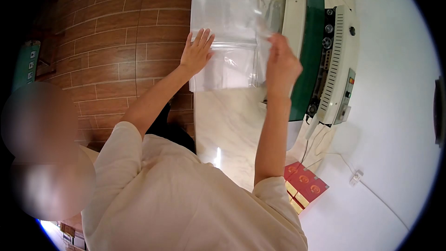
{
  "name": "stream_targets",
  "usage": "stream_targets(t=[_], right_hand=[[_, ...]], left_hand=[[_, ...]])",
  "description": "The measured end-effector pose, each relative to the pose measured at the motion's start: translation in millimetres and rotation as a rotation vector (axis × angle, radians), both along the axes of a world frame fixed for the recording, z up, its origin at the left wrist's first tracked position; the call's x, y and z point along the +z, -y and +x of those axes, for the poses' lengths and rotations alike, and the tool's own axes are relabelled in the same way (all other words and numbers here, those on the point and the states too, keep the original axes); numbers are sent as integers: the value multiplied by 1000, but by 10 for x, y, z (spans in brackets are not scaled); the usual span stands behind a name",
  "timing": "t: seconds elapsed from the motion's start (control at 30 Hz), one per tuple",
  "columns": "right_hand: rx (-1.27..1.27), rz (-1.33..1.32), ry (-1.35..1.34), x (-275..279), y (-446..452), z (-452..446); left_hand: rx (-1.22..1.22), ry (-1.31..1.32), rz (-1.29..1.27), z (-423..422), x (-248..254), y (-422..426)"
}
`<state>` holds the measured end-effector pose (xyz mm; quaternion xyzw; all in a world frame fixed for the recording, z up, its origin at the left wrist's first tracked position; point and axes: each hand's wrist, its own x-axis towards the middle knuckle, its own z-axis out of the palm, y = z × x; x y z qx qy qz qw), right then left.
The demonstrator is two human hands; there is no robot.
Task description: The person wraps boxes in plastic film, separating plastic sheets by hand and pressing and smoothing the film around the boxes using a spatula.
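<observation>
A stack of clear plastic bags [223, 18] lies flat on the pale marbled table [232, 116]. My left hand [197, 52] rests on the near left part of the stack with its fingers spread. Over the right side of the stack, my right hand [282, 60] is closed, its fingertips pinched at the edge of the clear plastic. The film near those fingertips is blurred and looks slightly lifted.
A sealing machine [334, 65] with a green belt [313, 32] stands along the table's right side. Beyond its near end sit a red box [306, 179] and a wall socket with cables [356, 177]. Wooden-look floor [111, 32] lies at left.
</observation>
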<state>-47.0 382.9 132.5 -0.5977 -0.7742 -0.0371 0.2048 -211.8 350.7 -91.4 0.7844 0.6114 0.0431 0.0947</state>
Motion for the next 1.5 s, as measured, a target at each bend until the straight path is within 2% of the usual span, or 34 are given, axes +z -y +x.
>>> stream_targets(t=[0.1, 0.17, 0.27, 0.33, 0.37, 0.43, 0.47, 0.5, 0.57, 0.6, 0.63, 0.7, 0.8, 0.9, 1.0, 1.13, 1.17, 1.2, 1.27, 1.3, 1.37, 1.4, 1.43, 1.5], right_hand=[[-39, 153, -150, 390, -65, 164], [-106, 105, -275, 812, 24, 134], [-137, 94, -223, 1284, 285, 237], [-180, 87, -216, 1491, 547, 425], [-158, 80, -147, 1582, 706, 528], [-171, 77, -70, 1749, 1053, 724], [-94, 62, 3, 1817, 1238, 814], [-19, 46, 75, 1886, 1425, 886], [46, -5, 113, 1997, 1784, 947], [52, -20, 164, 2019, 1992, 974], [62, -105, 114, 2066, 2186, 981], [-3, -200, 100, 2142, 2592, 897], [27, -282, 144, 2127, 3257, 895], [-104, -338, 135, 1925, 3936, 815], [-191, -382, 126, 1571, 4534, 787], [-338, -410, 32, 969, 5314, 664], [-396, -415, -10, 824, 5505, 631], [-431, -437, -36, 665, 5717, 636], [-465, -455, -23, 242, 6233, 667], [-466, -483, 7, 75, 6435, 692], [-513, -516, -15, -127, 6789, 726], [-561, -501, -45, -258, 6977, 723], [-606, -484, -77, -388, 7180, 729], [-642, -479, -72, -572, 7583, 787]], left_hand=[[-8, -24, 15, -8, -56, 7], [-17, -23, 45, -16, -84, 8], [11, 15, 47, 11, -22, 14], [84, 179, 226, 5, 261, 41], [55, 191, 228, 18, 419, 81], [225, 916, -225, 65, 693, 172], [232, 1149, -393, 112, 618, 222], [195, 1151, -407, 170, 576, 283], [283, 1573, -1051, 275, 548, 434], [240, 1556, -1084, 324, 574, 530], [272, 1687, -1391, 376, 596, 632], [388, 1783, -1940, 484, 652, 811], [349, 1725, -2241, 634, 743, 943], [312, 1532, -2371, 767, 775, 1015], [274, 1278, -2397, 874, 751, 1055], [177, 909, -2205, 917, 569, 1324], [143, 784, -2095, 912, 445, 1447], [122, 742, -2096, 908, 268, 1566], [-223, 454, -1773, 968, -71, 1837], [-246, 426, -1767, 1078, -85, 1987], [-98, 525, -1633, 1300, -58, 2424], [-218, 544, -1552, 1426, -128, 2572], [-238, 517, -1547, 1572, -157, 2712], [-412, 493, -1349, 1845, -205, 3004]])
